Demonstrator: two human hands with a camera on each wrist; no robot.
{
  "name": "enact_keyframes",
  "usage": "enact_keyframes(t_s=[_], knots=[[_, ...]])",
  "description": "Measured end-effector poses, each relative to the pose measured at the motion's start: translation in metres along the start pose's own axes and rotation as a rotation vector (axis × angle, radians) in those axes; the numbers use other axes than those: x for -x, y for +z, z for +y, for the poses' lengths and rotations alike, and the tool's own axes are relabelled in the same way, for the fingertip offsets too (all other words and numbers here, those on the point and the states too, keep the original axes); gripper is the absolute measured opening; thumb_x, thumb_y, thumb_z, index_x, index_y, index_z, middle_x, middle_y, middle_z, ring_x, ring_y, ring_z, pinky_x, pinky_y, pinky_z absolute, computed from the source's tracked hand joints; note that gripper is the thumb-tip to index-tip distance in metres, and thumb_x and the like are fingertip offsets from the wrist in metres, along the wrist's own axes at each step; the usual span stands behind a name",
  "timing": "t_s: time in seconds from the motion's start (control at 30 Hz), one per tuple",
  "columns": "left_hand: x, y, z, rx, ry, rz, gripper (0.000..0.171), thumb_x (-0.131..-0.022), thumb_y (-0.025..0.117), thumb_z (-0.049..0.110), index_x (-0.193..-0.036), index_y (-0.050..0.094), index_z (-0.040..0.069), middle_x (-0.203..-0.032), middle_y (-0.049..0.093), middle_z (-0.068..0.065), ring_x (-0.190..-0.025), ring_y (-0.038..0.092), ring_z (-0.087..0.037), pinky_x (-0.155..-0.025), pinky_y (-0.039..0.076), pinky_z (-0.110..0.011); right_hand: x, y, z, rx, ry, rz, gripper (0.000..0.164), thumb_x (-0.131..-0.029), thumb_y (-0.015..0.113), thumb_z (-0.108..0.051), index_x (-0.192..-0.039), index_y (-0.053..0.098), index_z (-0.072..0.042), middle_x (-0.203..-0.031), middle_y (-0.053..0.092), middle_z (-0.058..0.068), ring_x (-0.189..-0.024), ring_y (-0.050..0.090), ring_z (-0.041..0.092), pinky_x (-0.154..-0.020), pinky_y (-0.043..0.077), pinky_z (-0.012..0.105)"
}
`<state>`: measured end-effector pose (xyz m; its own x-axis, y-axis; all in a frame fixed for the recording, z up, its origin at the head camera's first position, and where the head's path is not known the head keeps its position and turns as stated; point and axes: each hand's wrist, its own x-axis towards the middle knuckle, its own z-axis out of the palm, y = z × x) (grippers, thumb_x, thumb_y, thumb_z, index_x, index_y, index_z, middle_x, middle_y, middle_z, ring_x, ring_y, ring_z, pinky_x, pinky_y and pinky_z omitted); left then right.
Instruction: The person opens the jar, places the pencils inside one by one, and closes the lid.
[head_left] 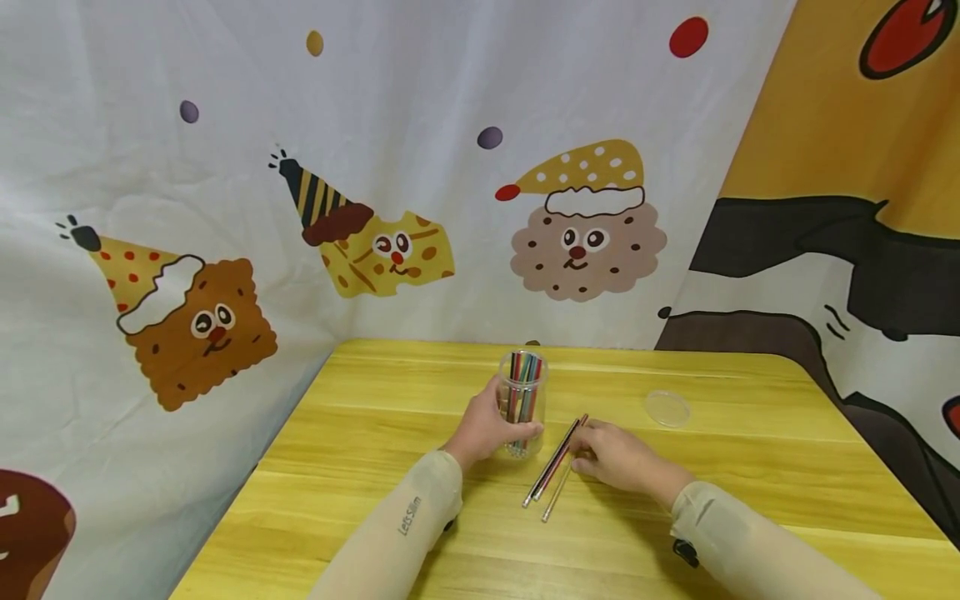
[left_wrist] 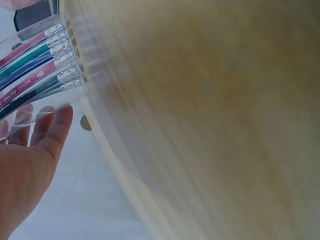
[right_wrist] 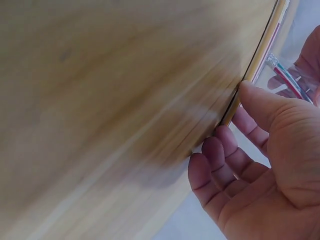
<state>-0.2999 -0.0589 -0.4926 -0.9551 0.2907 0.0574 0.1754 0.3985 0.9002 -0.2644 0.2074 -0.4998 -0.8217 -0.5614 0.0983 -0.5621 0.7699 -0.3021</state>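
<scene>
A clear plastic jar (head_left: 542, 393) of colored pencils (head_left: 522, 371) stands tilted slightly in my left hand (head_left: 486, 427), which grips its side with the thumb across the front. The pencils' silver ends (left_wrist: 62, 60) show at the jar's base in the left wrist view. To the jar's right, several loose pencils (head_left: 551, 468), dark and red, lie slanted on the table. My right hand (head_left: 617, 454) is over them, its thumb and fingertips pinching a light wood-toned pencil (head_left: 556, 495). That pencil (right_wrist: 258, 47) runs between thumb and fingers in the right wrist view.
A round clear lid (head_left: 667, 408) lies on the wooden table (head_left: 337, 467), right of the jar and beyond my right hand. Behind the table's far edge hangs a white cloth (head_left: 420, 92) printed with cartoon snacks.
</scene>
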Motion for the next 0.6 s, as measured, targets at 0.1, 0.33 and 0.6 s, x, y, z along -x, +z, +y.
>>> enact_keyframes(t_s=[0.1,0.33,0.6], knots=[[0.000,0.000,0.000,0.000,0.000,-0.003,0.071,-0.082,0.095,0.039,-0.136,0.053,0.022,-0.117,0.069,-0.002,-0.101,0.070,-0.017,-0.094,0.061,-0.046,0.004,-0.002,0.003,-0.001,0.031,0.013,0.011,-0.099,0.079,-0.031,-0.098,0.073,-0.023,-0.093,0.067,-0.008,-0.080,0.057,0.004,-0.068,0.049,0.027],[0.001,0.000,0.000,-0.005,-0.008,-0.003,0.071,-0.082,0.095,0.040,-0.137,0.054,0.022,-0.116,0.069,-0.002,-0.099,0.069,-0.018,-0.092,0.061,-0.046,0.015,-0.011,0.011,-0.001,0.244,-0.010,0.018,-0.097,0.081,-0.022,-0.083,0.068,-0.019,-0.076,0.060,-0.009,-0.068,0.048,0.007,-0.060,0.041,0.025],[0.001,0.000,-0.001,0.000,-0.006,-0.004,0.076,-0.083,0.095,0.040,-0.143,0.052,0.022,-0.119,0.069,-0.004,-0.101,0.070,-0.018,-0.094,0.060,-0.046,0.017,-0.024,0.017,-0.092,0.359,-0.058,0.014,-0.096,0.077,-0.007,-0.100,0.064,-0.004,-0.086,0.065,0.003,-0.073,0.057,0.015,-0.066,0.051,0.034]])
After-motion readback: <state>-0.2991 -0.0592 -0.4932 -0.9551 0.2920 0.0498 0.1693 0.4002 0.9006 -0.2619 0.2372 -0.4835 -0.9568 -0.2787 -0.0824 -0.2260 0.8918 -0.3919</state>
